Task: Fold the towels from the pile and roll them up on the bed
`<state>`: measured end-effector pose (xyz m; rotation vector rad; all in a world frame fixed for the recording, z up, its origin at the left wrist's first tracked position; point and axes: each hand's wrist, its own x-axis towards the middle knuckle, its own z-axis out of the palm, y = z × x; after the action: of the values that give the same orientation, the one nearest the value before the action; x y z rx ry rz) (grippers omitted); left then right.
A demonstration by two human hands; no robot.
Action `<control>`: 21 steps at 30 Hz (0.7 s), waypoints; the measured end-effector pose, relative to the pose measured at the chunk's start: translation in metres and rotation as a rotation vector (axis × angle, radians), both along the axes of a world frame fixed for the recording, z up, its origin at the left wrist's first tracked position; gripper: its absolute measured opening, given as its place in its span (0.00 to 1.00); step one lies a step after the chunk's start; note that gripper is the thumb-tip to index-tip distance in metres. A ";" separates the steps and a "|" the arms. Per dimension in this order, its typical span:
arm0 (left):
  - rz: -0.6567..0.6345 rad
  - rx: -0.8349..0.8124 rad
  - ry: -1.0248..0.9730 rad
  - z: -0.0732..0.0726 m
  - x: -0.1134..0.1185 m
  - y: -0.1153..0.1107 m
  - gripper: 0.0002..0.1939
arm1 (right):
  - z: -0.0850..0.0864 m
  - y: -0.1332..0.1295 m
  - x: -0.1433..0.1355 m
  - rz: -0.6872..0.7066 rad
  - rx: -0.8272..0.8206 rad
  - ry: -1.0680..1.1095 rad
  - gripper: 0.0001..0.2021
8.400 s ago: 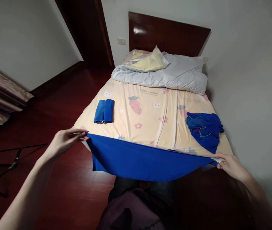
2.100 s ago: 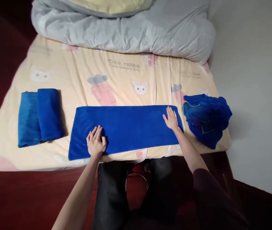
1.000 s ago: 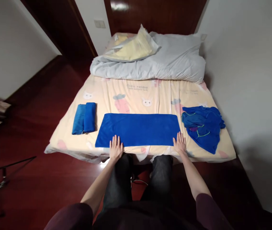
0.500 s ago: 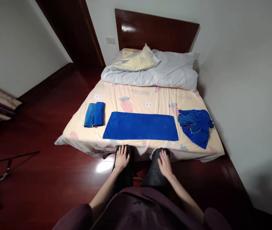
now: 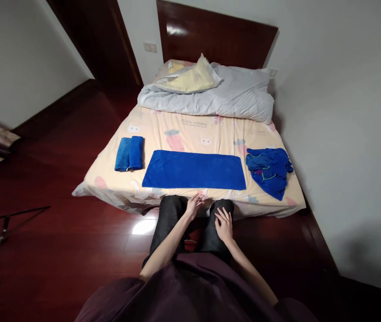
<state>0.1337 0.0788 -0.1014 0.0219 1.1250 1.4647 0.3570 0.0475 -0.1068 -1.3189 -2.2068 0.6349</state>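
Observation:
A blue towel (image 5: 193, 170) lies flat as a long strip near the front edge of the bed. Left of it are rolled or folded blue cloths (image 5: 129, 153), side by side. To its right sits a crumpled pile of blue cloth (image 5: 269, 170) with some green edging. My left hand (image 5: 194, 206) is raised between my knees, just in front of the flat towel, fingers apart and holding nothing. Resting on my right knee, my right hand (image 5: 224, 224) has its fingers spread and is empty.
The bed (image 5: 190, 134) has a patterned sheet. A grey quilt (image 5: 244, 96) and a yellow pillow (image 5: 193, 80) lie by the dark headboard (image 5: 217, 36). A black metal stand (image 5: 4, 228) is on the floor at left.
My left hand has lifted off my left knee and moved right, toward the middle. My right hand stays on the knee. The view has shifted slightly; the cloths lie as before.

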 end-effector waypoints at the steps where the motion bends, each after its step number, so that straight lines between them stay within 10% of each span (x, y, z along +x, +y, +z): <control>1: 0.034 -0.002 -0.087 0.001 0.001 0.010 0.12 | 0.000 0.000 0.000 0.004 0.000 -0.005 0.19; 13: 0.300 -0.049 -0.321 -0.007 0.008 0.061 0.11 | -0.002 0.017 0.004 0.034 -0.022 -0.013 0.17; 21: 0.370 -0.002 -0.410 -0.004 0.015 0.075 0.12 | 0.029 0.153 -0.064 0.100 0.023 0.075 0.18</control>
<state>0.1484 0.1540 -0.1055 -0.4908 0.8185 1.6956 0.2934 0.2004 -0.0782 -1.1607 -2.2227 0.6828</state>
